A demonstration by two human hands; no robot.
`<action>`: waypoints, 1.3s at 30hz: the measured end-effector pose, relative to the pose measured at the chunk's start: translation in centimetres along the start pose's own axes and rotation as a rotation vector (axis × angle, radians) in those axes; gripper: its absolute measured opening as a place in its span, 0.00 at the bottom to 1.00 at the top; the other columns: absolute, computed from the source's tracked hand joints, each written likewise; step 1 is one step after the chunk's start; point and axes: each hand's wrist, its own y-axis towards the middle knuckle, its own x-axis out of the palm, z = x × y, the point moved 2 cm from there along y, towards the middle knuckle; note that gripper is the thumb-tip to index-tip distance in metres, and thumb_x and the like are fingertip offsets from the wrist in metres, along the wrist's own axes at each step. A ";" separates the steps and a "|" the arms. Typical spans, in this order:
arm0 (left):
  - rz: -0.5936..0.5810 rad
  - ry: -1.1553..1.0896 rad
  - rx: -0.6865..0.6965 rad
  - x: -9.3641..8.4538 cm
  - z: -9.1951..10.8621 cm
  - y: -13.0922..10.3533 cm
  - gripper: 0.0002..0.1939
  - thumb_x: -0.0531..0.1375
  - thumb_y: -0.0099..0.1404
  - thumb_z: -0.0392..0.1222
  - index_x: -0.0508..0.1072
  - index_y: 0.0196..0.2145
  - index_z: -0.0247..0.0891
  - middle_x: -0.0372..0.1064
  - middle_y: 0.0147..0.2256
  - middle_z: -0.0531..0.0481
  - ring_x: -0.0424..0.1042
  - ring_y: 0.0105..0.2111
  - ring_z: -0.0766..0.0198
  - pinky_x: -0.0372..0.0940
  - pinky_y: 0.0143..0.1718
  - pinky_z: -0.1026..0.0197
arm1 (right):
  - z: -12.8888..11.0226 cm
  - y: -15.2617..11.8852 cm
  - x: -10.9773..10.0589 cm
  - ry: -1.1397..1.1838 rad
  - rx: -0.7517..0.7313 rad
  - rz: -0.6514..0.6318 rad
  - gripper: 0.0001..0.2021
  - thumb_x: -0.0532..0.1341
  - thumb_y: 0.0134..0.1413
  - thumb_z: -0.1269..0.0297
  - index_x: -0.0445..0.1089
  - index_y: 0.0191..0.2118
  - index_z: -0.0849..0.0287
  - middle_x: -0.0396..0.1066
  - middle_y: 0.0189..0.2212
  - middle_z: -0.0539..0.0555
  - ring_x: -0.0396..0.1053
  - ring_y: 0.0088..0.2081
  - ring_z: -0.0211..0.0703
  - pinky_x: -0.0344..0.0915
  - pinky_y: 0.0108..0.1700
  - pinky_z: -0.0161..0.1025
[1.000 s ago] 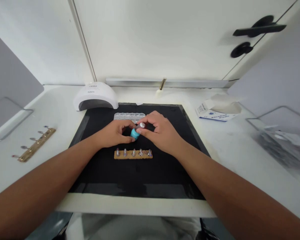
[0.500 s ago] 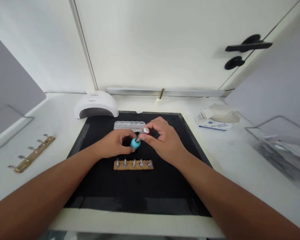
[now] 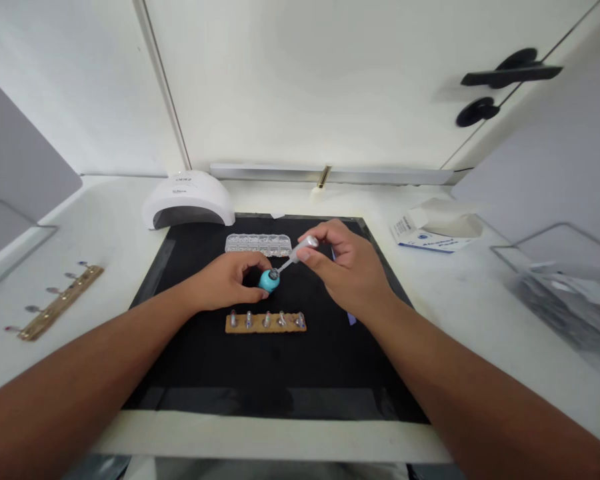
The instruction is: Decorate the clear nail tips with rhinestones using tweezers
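Between the thumb and fingers of my left hand [image 3: 230,280] is a small turquoise nail polish bottle [image 3: 269,283], tilted a little, its dark neck facing up and right. My right hand [image 3: 347,263] pinches the silver cap of a nail polish brush [image 3: 304,248]; the brush's thin end is at the bottle's mouth. Just nearer to me lies a tan strip [image 3: 266,325] bearing several decorated nail tips on stands. Behind my left hand rests a clear compartment case [image 3: 258,245] of small pale pieces. All of this is on a black mat [image 3: 240,373].
A white nail lamp [image 3: 189,200] stands at the back left. On the left is a second strip of nail tips [image 3: 63,303]. An open cardboard box [image 3: 435,227] sits at the back right, and a wire rack with plastic packets [image 3: 570,307] is at far right.
My right hand has drawn the cap up and right, away from the bottle, so the brush stem now shows. My left hand still holds the bottle. The view has shifted slightly.
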 end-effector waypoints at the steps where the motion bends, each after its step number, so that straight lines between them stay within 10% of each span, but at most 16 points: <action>1: 0.002 -0.012 -0.001 0.0 0.0 0.0 0.12 0.62 0.67 0.46 0.71 0.41 0.33 0.70 0.36 0.50 0.71 0.36 0.63 0.69 0.41 0.55 | 0.0 0.0 0.0 0.011 0.014 0.008 0.11 0.62 0.54 0.54 0.71 0.32 0.56 0.67 0.29 0.50 0.65 0.33 0.42 0.62 0.40 0.40; 39: -0.057 -0.066 -0.137 -0.5 0.2 -0.6 0.12 0.65 0.57 0.39 0.72 0.40 0.35 0.68 0.32 0.53 0.64 0.30 0.68 0.59 0.32 0.65 | 2.1 -3.6 -1.3 0.226 0.304 -0.301 0.10 0.64 0.51 0.57 0.72 0.29 0.58 0.68 0.30 0.51 0.65 0.32 0.40 0.58 0.36 0.40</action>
